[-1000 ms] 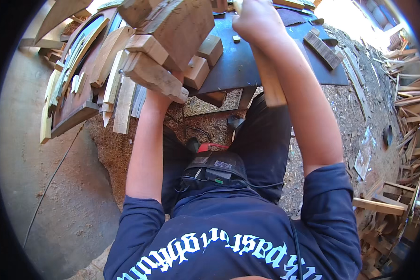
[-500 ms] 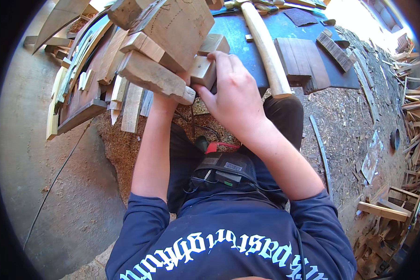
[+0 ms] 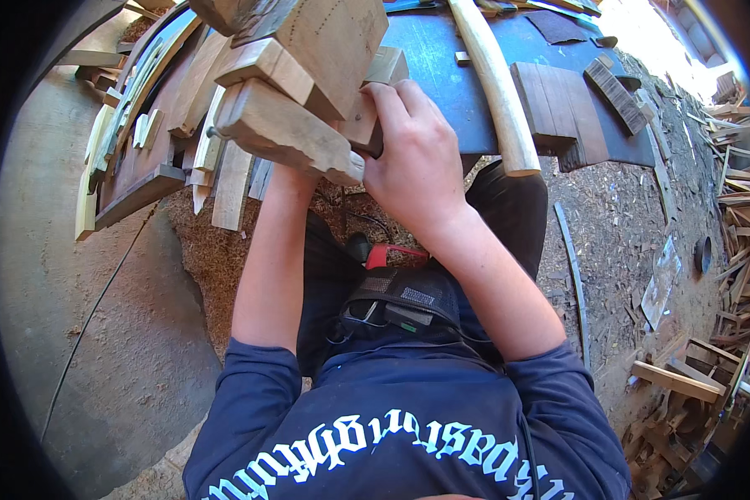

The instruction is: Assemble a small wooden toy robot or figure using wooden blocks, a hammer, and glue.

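Note:
A small wooden block (image 3: 361, 125) is under the curled fingers of my right hand (image 3: 421, 154), beside a thick board (image 3: 325, 50) with a dotted line of small marks. Another pale block (image 3: 387, 65) sits just beyond my fingertips. My left hand (image 3: 294, 181) reaches up beneath a rough wooden bar (image 3: 287, 133); only the wrist shows, the fingers being hidden behind the wood. Above that bar, a squared wooden piece (image 3: 267, 68) lies against the board. A hammer's pale wooden handle (image 3: 500, 92) rests to the right, its end jutting past the table edge.
The blue-topped table (image 3: 429, 50) carries dark wooden blocks (image 3: 554, 108) and a striped offcut (image 3: 617, 93) at the right. Wood strips (image 3: 146, 125) lean at the left. A cable (image 3: 100, 308) crosses the floor, and scrap wood (image 3: 737, 242) is piled far right.
My right hand has turned slightly, its fingers curling further over the small block, which has tilted. The view has shifted a little; the hammer handle now appears slightly further right.

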The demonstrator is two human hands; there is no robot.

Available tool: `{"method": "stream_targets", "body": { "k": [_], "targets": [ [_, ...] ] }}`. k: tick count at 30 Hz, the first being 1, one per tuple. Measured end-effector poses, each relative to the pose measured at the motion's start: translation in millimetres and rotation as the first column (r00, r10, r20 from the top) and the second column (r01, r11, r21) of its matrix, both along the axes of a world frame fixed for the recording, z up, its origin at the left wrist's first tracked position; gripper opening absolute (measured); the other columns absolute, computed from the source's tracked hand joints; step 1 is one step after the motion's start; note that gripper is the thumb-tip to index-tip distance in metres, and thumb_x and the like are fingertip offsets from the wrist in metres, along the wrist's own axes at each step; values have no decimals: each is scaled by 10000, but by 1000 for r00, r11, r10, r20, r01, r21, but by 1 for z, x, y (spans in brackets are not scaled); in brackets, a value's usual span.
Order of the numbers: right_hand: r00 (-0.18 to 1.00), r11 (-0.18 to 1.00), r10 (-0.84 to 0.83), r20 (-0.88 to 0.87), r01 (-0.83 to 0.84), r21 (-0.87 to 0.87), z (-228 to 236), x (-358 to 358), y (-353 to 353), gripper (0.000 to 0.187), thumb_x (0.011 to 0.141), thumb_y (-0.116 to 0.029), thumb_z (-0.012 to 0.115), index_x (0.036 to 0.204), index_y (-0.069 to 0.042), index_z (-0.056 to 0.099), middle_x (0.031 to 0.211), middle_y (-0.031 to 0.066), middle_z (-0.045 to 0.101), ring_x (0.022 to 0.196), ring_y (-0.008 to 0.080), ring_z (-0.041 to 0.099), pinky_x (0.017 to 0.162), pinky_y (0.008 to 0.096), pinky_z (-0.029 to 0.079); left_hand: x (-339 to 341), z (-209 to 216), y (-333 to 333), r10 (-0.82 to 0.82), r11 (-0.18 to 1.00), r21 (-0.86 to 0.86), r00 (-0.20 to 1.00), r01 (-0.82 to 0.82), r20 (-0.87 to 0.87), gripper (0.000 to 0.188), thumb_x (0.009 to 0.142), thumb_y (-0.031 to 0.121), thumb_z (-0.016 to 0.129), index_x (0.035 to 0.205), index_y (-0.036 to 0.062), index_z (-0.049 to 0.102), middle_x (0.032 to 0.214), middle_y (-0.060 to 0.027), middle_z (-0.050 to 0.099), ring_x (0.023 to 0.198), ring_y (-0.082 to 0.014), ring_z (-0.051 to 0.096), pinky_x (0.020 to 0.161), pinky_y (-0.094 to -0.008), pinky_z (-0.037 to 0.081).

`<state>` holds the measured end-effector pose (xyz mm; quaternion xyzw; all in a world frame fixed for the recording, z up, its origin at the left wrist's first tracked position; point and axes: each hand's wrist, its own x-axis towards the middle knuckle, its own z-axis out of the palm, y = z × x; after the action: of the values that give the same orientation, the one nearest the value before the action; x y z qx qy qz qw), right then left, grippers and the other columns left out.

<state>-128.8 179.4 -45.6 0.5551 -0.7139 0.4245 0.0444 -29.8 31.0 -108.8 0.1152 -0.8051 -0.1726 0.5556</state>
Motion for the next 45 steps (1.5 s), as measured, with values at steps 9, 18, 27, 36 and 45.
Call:
{"method": "stream_targets", "body": {
  "k": [9, 18, 27, 36, 45],
  "targets": [
    [993, 965, 100, -62, -112, -236, -17, -12, -2, 589, 656, -38, 752, 1228, 7, 615, 1085, 149, 689, 995, 329, 641, 838, 428, 522, 12, 30, 4, -198, 773, 579, 966, 258, -166, 120, 888, 102, 706, 977, 24, 720, 984, -108, 727, 878, -241, 701, 724, -377, 563],
    [979, 937, 126, -159, -170, -306, -22, -14, -4, 492, 716, -33, 688, 1206, -32, 657, 1079, 82, 679, 964, 275, 626, 812, 393, 503, 15, 13, -12, -77, 966, 245, 996, 87, -51, 102, 888, 94, 711, 924, -2, 717, 908, -88, 726, 794, -201, 684, 727, -355, 560],
    [903, 933, 63, -426, -205, -297, -18, -19, 0, 334, 816, -130, 680, 1146, -79, 689, 1103, 37, 670, 948, 198, 624, 832, 341, 535, 6, 39, 14, -48, 939, 339, 999, 53, -23, 72, 870, 86, 692, 861, 26, 730, 845, -74, 729, 784, -210, 686, 727, -353, 541],
    [945, 887, 200, -259, -287, -361, -24, -20, -4, 305, 846, -81, 673, 1146, -27, 676, 1127, 107, 680, 909, 262, 716, 772, 351, 606, 11, 39, 13, -96, 912, 402, 995, 79, 20, 106, 902, 125, 698, 937, 25, 705, 898, -57, 730, 828, -179, 682, 761, -340, 554],
    [968, 967, 121, -221, -165, -193, -2, -6, -9, 339, 802, -134, 676, 1122, -34, 623, 1022, 84, 611, 819, 236, 642, 684, 352, 563, 10, 9, 14, -7, 732, 657, 967, 179, -256, 66, 899, 92, 727, 930, 40, 700, 847, -45, 696, 775, -161, 666, 702, -316, 558]
  ]
}}
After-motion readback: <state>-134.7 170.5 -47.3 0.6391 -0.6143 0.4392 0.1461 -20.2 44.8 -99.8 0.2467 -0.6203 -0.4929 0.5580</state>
